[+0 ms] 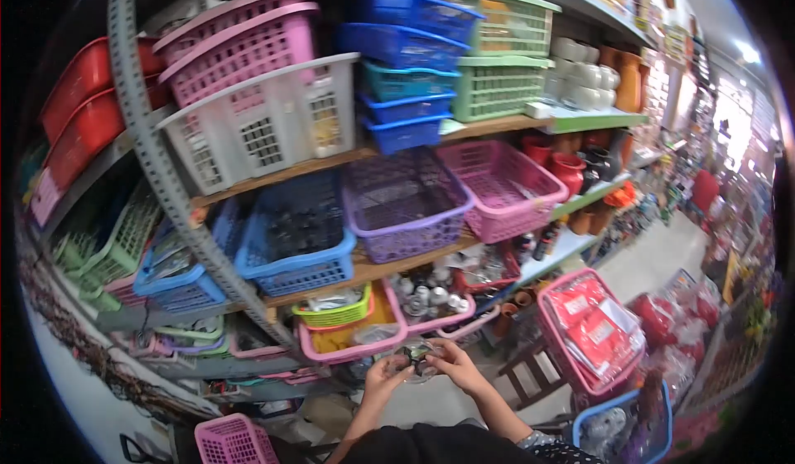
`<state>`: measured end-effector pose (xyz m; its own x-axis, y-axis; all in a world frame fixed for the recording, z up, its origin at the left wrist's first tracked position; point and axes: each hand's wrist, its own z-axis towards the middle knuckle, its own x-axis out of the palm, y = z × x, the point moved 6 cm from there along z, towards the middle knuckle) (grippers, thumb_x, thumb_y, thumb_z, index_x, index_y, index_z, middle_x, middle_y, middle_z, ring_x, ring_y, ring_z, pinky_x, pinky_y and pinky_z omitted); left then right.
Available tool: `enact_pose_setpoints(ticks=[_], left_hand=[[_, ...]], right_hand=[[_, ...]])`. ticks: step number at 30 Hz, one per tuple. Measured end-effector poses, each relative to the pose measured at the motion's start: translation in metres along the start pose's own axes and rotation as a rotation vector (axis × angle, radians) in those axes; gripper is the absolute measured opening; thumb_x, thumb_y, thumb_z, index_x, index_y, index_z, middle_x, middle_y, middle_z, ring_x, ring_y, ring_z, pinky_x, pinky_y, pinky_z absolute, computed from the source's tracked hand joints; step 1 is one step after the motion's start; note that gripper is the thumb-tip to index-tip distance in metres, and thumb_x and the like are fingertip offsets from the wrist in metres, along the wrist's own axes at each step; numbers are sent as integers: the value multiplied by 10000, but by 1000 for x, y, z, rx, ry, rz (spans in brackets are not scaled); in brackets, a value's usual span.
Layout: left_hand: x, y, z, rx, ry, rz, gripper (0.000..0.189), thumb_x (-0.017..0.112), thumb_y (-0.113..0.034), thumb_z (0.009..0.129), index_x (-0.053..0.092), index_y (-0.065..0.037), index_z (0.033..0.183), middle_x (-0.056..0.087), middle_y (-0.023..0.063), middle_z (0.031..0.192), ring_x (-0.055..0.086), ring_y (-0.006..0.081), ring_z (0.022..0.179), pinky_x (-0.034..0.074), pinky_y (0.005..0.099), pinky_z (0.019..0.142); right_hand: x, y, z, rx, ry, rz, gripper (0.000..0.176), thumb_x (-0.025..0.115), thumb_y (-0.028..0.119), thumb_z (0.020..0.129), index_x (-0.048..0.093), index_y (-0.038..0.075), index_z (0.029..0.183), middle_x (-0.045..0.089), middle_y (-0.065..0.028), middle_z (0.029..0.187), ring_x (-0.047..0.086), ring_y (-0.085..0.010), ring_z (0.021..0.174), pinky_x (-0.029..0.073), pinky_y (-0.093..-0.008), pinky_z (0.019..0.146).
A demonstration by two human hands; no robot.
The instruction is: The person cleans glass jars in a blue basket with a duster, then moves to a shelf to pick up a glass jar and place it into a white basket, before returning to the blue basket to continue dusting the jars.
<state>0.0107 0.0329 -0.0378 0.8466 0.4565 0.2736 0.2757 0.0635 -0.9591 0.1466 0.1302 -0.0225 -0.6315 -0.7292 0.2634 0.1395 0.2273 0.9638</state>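
Observation:
My left hand [384, 375] and my right hand [454, 365] meet low in the middle of the head view. Between them is a small dark item in clear plastic [419, 360], and the fingers of both hands are closed on it. Its exact kind is too small to make out. Just beyond the hands sits a pink basket [358, 351] with a yellow-green basket [333, 308] inside it. A second pink basket [431, 325] nearby holds several silvery and dark pieces.
Shelves carry a blue basket [294, 274], a purple basket [414, 245] and a pink basket [501, 228]. A metal post [170, 174] rises at left. To the right, a pink basket of red packets [553, 319] rests above a blue-rimmed basket [669, 431].

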Motion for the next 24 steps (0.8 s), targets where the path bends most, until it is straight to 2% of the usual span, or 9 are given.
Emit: enact_pose_setpoints(ticks=[1,6,8,11,14,18,19,20,24], left_hand=[[-15,-12,-1,-19,-48,15,287,705,16,771,575,12,1027,612,48,970,589,110,882,479,233,769],[-73,-71,1,180,-126,62,353,705,15,776,555,23,1095,621,46,988,598,83,834,491,209,701],[-83,-105,3,249,-129,61,356,705,25,771,556,26,1094,621,48,1001,604,97,865,497,225,739],[-105,-145,17,419,-160,341,374,706,48,749,553,56,1091,580,57,1005,583,128,939,482,253,819],[-115,-198,34,581,-146,605,381,695,84,715,576,53,1075,528,68,1027,571,166,974,475,269,851],[-115,-265,52,688,-336,934,572,685,65,715,576,-124,1244,522,70,1061,560,180,944,487,280,806],[-122,-274,59,665,-340,967,571,718,-45,726,554,-121,1268,517,116,1042,548,261,934,455,335,836],[-134,-278,72,586,-381,1135,639,734,-109,727,499,-127,1321,499,113,1047,533,271,944,447,353,841],[-165,-290,105,452,-320,1393,863,791,-231,694,333,2,1387,505,161,1128,534,285,1023,432,358,901]], right_hand=[[15,1,13,-30,44,-7,418,581,128,911,419,59,1291,604,-38,1086,574,-104,929,466,-252,740],[82,27,54,-37,191,-59,399,542,155,937,406,47,1296,572,-62,1162,569,-114,997,449,-250,793],[106,58,63,57,268,-81,408,463,226,977,393,4,1313,524,-93,1213,511,-148,1088,411,-283,914],[121,79,95,-120,291,-357,463,385,334,996,414,-18,1297,515,-123,1203,460,-188,1153,340,-302,991],[143,100,125,14,442,-199,450,401,325,993,375,16,1319,519,-119,1195,512,-168,1082,463,-293,841],[167,140,177,-166,481,-330,376,555,275,936,437,44,1209,558,-102,1107,551,-116,941,467,-238,720],[172,144,193,-221,452,-324,366,629,232,892,463,40,1156,572,-78,1050,545,-113,933,461,-244,711],[179,153,210,-474,408,-368,385,684,208,847,486,34,1127,578,-78,1012,561,-119,879,468,-256,732],[201,152,285,-438,452,-551,477,764,265,765,513,1,1074,604,-118,986,588,-164,877,487,-286,752]])
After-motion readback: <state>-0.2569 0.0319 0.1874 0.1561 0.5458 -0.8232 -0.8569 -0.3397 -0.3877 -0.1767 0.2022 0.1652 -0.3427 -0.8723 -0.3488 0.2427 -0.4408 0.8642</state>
